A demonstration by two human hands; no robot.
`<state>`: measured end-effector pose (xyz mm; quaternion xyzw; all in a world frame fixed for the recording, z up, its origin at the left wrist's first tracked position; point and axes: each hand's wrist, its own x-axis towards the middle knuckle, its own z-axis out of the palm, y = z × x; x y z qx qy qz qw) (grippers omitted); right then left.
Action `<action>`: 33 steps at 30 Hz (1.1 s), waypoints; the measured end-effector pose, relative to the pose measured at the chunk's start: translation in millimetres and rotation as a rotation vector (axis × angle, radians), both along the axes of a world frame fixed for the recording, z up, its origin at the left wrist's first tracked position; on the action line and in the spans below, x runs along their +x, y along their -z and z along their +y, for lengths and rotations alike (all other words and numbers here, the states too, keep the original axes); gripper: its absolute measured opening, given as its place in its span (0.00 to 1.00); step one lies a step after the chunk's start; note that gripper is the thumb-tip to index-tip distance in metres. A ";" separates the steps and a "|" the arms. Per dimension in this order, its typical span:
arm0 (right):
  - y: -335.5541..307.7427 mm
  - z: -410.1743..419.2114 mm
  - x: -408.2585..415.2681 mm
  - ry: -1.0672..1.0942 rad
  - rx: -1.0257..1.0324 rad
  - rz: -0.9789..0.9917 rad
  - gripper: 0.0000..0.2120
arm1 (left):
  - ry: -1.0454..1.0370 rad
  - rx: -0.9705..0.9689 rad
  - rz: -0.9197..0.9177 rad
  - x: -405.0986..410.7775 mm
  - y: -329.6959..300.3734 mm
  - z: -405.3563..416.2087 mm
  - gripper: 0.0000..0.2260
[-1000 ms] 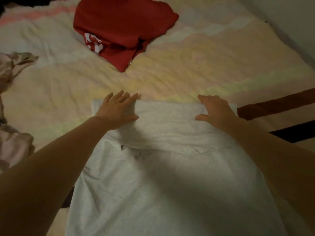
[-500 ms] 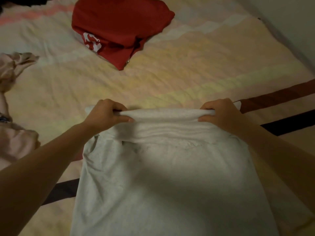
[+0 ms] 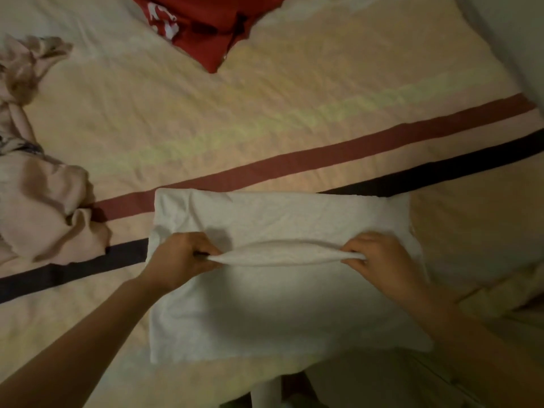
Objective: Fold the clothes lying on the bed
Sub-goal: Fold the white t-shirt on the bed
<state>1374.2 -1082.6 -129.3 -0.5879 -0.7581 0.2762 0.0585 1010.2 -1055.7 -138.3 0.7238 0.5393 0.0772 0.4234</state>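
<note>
Left hand (image 3: 181, 260) and right hand (image 3: 379, 259) pinch white garment (image 3: 282, 307) on bed (image 3: 265, 113).

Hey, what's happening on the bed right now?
A person is folding a white garment on the bed. The left hand and right hand each pinch one end of a raised fold running across its middle. A red garment lies at the far side, and a crumpled pink garment sits to the left; neither looks neatly folded.
</note>
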 end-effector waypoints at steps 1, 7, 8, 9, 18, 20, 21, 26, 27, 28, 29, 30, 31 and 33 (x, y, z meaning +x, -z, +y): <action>7.5 -10.6 0.9 -0.017 0.028 -0.017 0.07 | 0.009 -0.006 0.015 -1.1 6.0 -10.2 0.11; 33.9 -41.3 1.4 -0.012 -0.030 -0.101 0.11 | 0.070 -0.050 0.161 0.5 31.1 -44.7 0.10; 32.9 -42.0 -0.4 -0.012 -0.037 -0.111 0.10 | 0.099 -0.055 0.183 1.2 31.5 -45.8 0.14; 30.8 -42.6 -3.4 0.001 -0.043 -0.125 0.12 | 0.116 -0.049 0.186 2.5 30.8 -46.0 0.20; 41.5 -15.9 -78.5 -0.044 -0.089 -0.299 0.39 | 0.176 0.290 0.416 47.2 52.4 -30.9 0.30; 56.1 -17.4 -72.4 -0.081 -0.123 -0.388 0.39 | 0.174 0.299 0.542 42.7 67.8 -33.8 0.32; 62.9 -19.9 -64.6 -0.092 -0.130 -0.419 0.39 | 0.165 0.290 0.590 35.9 74.6 -36.2 0.32; 74.9 -31.6 -16.2 -0.072 -0.118 -0.516 0.40 | 0.154 0.286 0.684 2.3 87.0 -46.6 0.33; 74.5 -34.0 -7.1 -0.050 -0.140 -0.536 0.40 | 0.145 0.277 0.692 -1.2 87.2 -47.7 0.33; 73.7 -36.3 1.8 -0.024 -0.155 -0.549 0.39 | 0.133 0.279 0.699 -3.9 87.2 -49.2 0.34; 73.0 -39.4 11.0 -0.002 -0.164 -0.552 0.39 | 0.124 0.275 0.710 -6.7 87.3 -51.4 0.34; 71.9 -42.8 19.8 0.013 -0.178 -0.553 0.39 | 0.116 0.264 0.722 -9.7 87.2 -54.0 0.34; 70.4 -46.2 28.1 0.023 -0.196 -0.554 0.39 | 0.110 0.243 0.736 -13.1 86.7 -56.9 0.35; 65.3 -50.9 39.3 0.040 -0.225 -0.553 0.40 | 0.113 0.196 0.761 -20.7 84.0 -62.9 0.36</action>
